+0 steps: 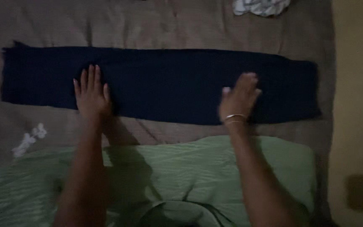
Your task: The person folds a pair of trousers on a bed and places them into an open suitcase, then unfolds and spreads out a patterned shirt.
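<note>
Both hands [164,98] flat on dark cloth [160,84], brown bedding [148,25].

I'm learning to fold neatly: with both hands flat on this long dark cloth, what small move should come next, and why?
Probably sweep the right hand outward toward the strip's right end. The dark cloth already lies as a long, even band on the brown bedding, and the left hand pins it flat, so smoothing comes first.

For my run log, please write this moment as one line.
left hand: flat on dark folded cloth | right hand: palm down on same cloth | surface: brown bedding
</note>
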